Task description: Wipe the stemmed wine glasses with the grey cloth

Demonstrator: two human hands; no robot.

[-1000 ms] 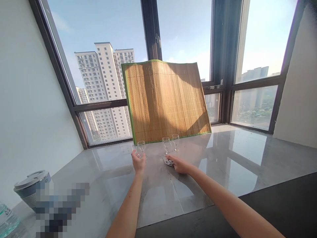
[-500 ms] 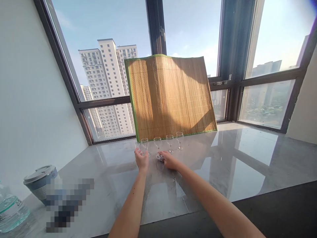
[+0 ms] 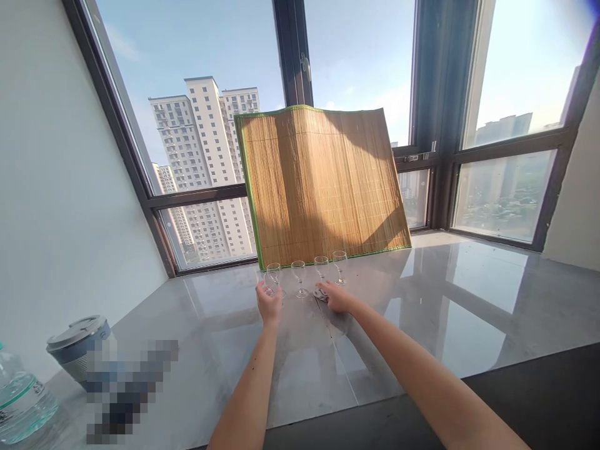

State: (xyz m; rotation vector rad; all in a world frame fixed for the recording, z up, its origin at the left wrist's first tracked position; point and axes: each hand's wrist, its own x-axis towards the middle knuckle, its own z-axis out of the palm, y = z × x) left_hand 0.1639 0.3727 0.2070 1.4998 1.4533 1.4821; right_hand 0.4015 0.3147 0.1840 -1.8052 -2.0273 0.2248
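Note:
Several small clear stemmed glasses (image 3: pixel 299 275) stand in a row on a grey marble counter (image 3: pixel 422 312), just in front of a bamboo mat. My left hand (image 3: pixel 269 301) reaches to the leftmost glass (image 3: pixel 272 276), fingers curled around its lower part. My right hand (image 3: pixel 336 298) lies on the counter with its fingers pressed onto a small crumpled cloth (image 3: pixel 320 293), right in front of two glasses at the row's right end (image 3: pixel 338 262).
A bamboo mat (image 3: pixel 323 181) with a green edge leans against the window frame behind the glasses. At the near left stand a lidded grey cup (image 3: pixel 77 344) and a clear water bottle (image 3: pixel 21 400). A white wall closes the left side.
My right hand has slid the cloth to the right, from in front of the second glass to in front of the third. My left hand stays at the leftmost glass.

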